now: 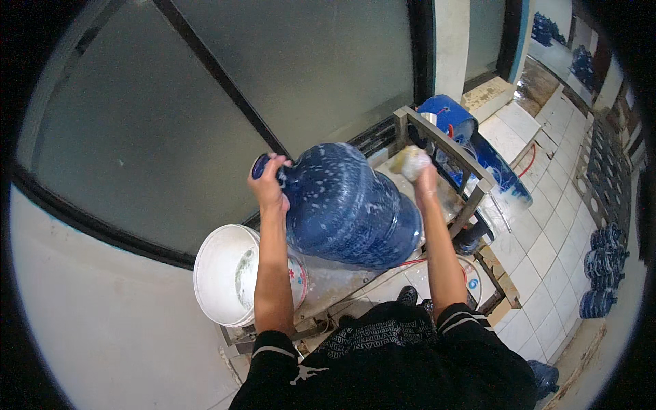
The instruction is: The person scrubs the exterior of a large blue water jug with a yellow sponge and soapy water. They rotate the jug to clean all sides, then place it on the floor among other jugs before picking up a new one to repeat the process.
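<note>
A large translucent blue water jug (348,205), streaked with white suds, lies on its side across a low metal-framed stand. My left hand (273,184) is closed around its neck, at the jug's left end. Beyond the base of the jug, my right hand (425,179) grips a foamy yellow-and-white sponge (411,162). The sponge appears apart from the jug, over the back right part of the stand. Just left of my left forearm stands a white bucket (205,280) with some suds inside.
A metal rail (444,145) rises at the stand's right end. Past it sits a blue tub (509,179) with hoses. Frosted window panes (328,75) close off the far side. Several blue jugs (601,270) stand along the right of the tiled floor (540,239).
</note>
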`<action>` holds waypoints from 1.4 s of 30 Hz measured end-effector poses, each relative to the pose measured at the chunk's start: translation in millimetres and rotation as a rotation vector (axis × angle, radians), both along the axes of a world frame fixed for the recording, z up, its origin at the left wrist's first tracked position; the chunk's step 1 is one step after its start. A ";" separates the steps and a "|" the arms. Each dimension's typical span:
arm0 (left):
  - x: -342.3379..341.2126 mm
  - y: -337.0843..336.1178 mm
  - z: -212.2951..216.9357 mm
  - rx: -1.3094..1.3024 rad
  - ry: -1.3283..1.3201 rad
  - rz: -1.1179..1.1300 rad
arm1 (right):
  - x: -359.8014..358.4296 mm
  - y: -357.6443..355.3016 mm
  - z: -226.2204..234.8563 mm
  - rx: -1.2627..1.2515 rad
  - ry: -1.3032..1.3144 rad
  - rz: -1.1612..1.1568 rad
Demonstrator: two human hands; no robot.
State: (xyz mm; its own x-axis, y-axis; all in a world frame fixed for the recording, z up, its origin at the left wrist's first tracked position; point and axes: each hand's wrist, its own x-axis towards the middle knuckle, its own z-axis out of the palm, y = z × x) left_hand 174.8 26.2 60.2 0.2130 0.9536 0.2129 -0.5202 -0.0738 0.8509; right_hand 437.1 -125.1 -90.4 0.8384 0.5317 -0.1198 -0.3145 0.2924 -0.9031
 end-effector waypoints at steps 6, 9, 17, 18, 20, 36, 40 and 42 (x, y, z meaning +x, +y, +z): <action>-34.0 0.2 -52.5 -0.277 -0.132 0.290 | -100.6 41.5 71.7 -0.201 -0.934 0.039; -42.8 -2.3 -64.3 -0.363 -0.137 0.441 | -125.6 16.8 76.1 -0.083 -1.227 0.065; -65.7 -11.5 -86.5 -0.217 -0.095 0.489 | -124.2 18.5 32.7 -0.384 -1.063 0.054; -69.9 -10.5 -87.6 -0.185 -0.142 0.432 | -104.4 31.2 55.4 -0.482 -1.037 0.122; -63.5 -9.8 -91.4 -0.138 -0.243 0.282 | -40.2 71.5 32.1 -0.692 -0.985 0.326; -72.2 5.4 -92.0 -0.183 -0.174 0.302 | -23.9 -5.2 -42.7 -0.640 -1.000 0.078; -62.9 -4.8 -89.5 -0.170 -0.197 0.224 | 44.7 31.4 -27.8 -1.008 -0.782 0.431; -61.6 -11.2 -88.7 -0.217 -0.089 0.336 | 46.2 33.1 -35.6 -1.110 -0.885 0.425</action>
